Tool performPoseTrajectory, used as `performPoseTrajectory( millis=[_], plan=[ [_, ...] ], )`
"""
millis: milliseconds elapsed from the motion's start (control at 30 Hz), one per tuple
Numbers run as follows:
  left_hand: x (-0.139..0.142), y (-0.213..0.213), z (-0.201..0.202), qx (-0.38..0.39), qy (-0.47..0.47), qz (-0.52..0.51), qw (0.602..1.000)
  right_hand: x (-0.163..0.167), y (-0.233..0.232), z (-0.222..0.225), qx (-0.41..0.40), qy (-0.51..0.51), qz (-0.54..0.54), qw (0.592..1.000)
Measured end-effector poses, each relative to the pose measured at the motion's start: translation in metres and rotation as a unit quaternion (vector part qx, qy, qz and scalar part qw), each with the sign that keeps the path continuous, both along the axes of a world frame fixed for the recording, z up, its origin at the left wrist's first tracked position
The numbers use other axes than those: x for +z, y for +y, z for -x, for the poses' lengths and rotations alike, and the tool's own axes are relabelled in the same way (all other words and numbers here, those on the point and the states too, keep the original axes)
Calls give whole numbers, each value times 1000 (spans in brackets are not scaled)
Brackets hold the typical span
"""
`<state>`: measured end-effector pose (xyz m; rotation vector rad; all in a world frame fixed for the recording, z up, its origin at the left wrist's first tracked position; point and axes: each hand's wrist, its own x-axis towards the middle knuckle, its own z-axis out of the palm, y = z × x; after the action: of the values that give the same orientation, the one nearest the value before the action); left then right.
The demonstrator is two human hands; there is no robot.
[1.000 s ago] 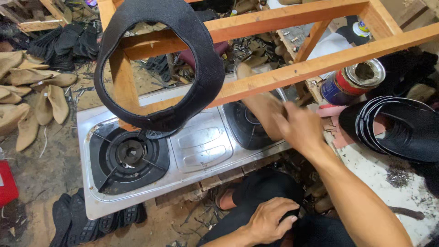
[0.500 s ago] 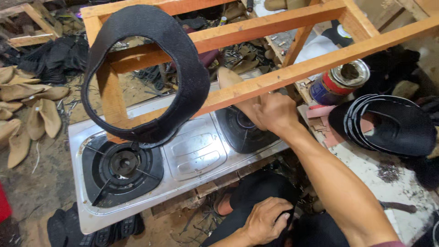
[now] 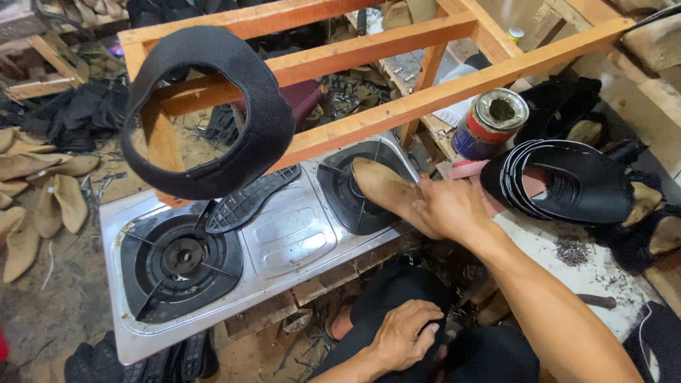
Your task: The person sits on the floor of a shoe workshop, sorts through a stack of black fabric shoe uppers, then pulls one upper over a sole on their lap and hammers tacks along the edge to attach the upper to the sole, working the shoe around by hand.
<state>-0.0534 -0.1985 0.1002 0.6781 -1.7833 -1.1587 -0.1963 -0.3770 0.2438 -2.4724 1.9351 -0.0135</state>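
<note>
Right hand point(image 3: 450, 209) has its fingers wrapped around a tan shoe form point(image 3: 386, 191) over the stove point(image 3: 284, 234) burner. Left hand point(image 3: 404, 333) just rests on the knee, fingers loosely curled, holding nothing.

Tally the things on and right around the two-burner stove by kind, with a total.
Gas burners: 2
Tan shoe last, held by the right hand over the right burner: 1
Black shoe sole on the stove top: 1
Black shoe upper hanging on the wooden frame: 1
Glue tin: 1
Total: 6
</note>
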Motion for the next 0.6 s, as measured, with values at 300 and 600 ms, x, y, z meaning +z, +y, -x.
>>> performPoseTrajectory(
  millis=[300,600],
  plan=[
    [68,1,-64,-6,13,15,1000,-13,190,93,-26,-74,-41,996],
    [226,-9,-201,432,-260,415,757,-79,361,154,-110,-37,-33,993]
  ],
)
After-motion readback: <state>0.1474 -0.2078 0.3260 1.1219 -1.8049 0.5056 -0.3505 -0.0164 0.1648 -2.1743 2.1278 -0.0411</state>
